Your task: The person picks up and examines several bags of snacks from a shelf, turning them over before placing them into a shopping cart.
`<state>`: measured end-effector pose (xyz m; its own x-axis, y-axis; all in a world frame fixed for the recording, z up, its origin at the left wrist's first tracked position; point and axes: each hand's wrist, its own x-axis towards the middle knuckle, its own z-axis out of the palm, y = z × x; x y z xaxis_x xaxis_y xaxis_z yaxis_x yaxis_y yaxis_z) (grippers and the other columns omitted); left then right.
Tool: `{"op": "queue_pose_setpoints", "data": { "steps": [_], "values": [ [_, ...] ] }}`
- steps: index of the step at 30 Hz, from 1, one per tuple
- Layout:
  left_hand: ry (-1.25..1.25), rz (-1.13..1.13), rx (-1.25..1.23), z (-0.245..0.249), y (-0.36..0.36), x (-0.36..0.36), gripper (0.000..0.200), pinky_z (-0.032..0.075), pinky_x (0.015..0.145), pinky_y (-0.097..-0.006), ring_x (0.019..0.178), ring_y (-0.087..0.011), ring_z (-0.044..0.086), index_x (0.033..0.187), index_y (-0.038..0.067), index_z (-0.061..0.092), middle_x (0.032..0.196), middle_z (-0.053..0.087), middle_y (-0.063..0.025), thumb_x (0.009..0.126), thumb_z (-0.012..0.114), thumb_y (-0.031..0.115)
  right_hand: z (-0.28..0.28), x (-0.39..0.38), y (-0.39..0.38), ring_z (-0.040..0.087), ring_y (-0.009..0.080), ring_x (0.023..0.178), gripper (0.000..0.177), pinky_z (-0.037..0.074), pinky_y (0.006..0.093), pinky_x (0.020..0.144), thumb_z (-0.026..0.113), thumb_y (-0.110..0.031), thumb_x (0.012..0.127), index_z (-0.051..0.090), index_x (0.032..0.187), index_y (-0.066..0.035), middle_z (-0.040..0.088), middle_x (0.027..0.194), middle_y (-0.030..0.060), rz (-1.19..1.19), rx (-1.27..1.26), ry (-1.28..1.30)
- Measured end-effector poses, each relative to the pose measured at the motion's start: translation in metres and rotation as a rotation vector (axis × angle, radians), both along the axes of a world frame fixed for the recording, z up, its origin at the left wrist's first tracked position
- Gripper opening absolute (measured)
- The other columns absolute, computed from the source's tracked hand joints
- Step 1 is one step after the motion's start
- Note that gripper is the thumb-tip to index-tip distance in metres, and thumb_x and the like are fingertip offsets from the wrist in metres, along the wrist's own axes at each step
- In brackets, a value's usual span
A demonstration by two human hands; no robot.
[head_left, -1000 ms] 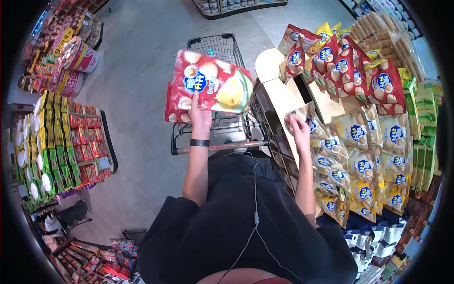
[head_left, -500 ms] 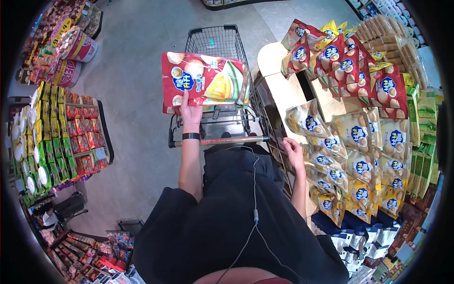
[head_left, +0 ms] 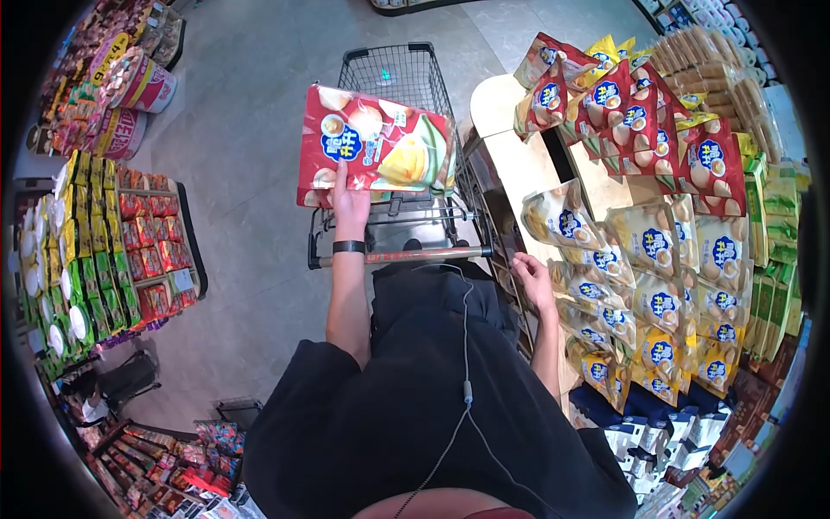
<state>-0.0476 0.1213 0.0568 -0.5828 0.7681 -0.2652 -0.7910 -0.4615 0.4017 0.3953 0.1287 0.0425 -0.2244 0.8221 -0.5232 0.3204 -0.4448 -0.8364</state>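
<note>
Fingers of my left hand (head_left: pixel 350 203) clamp the red snack bag (head_left: pixel 373 147) at upper centre, above the shopping cart (head_left: pixel 393 73), not yet inside; my right hand (head_left: pixel 529 278) hangs empty, fingers loosely apart, beside the yellow snack bags (head_left: pixel 666 303).

Your cart (head_left: pixel 399 227) stands straight ahead, its handle just before your waist. Your left hand (head_left: pixel 348 201) holds a snack bag (head_left: pixel 376 147) above the cart's near end. Your right hand (head_left: pixel 529 275) sits beside the display rack (head_left: pixel 519 177) on your right, which carries rows of bags. Shelves (head_left: pixel 130 251) stand well apart on your left.
</note>
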Motion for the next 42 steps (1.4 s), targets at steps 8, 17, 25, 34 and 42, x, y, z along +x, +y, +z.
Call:
{"op": "queue_pose_setpoints", "data": {
  "steps": [8, 17, 25, 34, 42],
  "values": [
    [0.119, 0.275, -0.067, -0.019, 0.006, -0.041, 0.046, 0.045, 0.107, -0.0462, 0.124, -0.0253, 0.057, 0.139, 0.004, 0.046, 0.134, 0.058, -0.0115, 0.100, 0.063, 0.021, 0.006, 0.000, -0.004, 0.064, 0.0097, 0.087, 0.038, 0.053, 0.0247, 0.081, 0.066, -0.021, 0.097, 0.061, 0.124, 0.006, 0.068, 0.095, 0.0052, 0.015, -0.048, -0.021],
    [0.272, 0.366, 0.019, 0.070, -0.014, -0.095, 0.048, 0.037, 0.114, -0.0474, 0.128, -0.0280, 0.052, 0.138, 0.001, 0.046, 0.138, 0.056, -0.0136, 0.101, 0.059, 0.029, -0.016, 0.009, -0.004, 0.065, 0.0104, 0.089, 0.040, 0.049, 0.0224, 0.073, 0.065, -0.024, 0.099, 0.058, 0.128, 0.002, 0.070, 0.106, 0.0069, 0.081, -0.087, -0.050],
    [0.253, 0.500, 0.043, 0.064, -0.036, -0.107, 0.049, 0.036, 0.115, -0.0479, 0.132, -0.0297, 0.049, 0.141, 0.003, 0.045, 0.142, 0.053, -0.0126, 0.100, 0.060, 0.027, -0.028, 0.011, -0.004, 0.064, 0.0092, 0.087, 0.041, 0.048, 0.0220, 0.072, 0.065, -0.026, 0.098, 0.058, 0.127, 0.002, 0.069, 0.102, 0.0047, 0.108, -0.077, -0.064],
    [0.200, 0.535, -0.023, 0.051, -0.044, -0.103, 0.048, 0.038, 0.113, -0.0485, 0.129, -0.0295, 0.052, 0.138, 0.003, 0.047, 0.139, 0.056, -0.0127, 0.100, 0.060, 0.029, -0.025, 0.011, -0.004, 0.062, 0.0098, 0.088, 0.042, 0.049, 0.0237, 0.075, 0.065, -0.025, 0.098, 0.058, 0.127, 0.004, 0.069, 0.101, 0.0055, 0.094, -0.098, -0.084],
    [0.012, 0.296, -0.156, -0.013, -0.022, -0.062, 0.045, 0.041, 0.111, -0.0470, 0.125, -0.0279, 0.056, 0.137, 0.004, 0.049, 0.135, 0.059, -0.0118, 0.102, 0.058, 0.031, -0.019, 0.005, -0.004, 0.062, 0.0111, 0.088, 0.041, 0.050, 0.0250, 0.079, 0.065, -0.025, 0.098, 0.059, 0.124, 0.007, 0.068, 0.097, 0.0054, 0.111, -0.054, -0.158]
  ]
}}
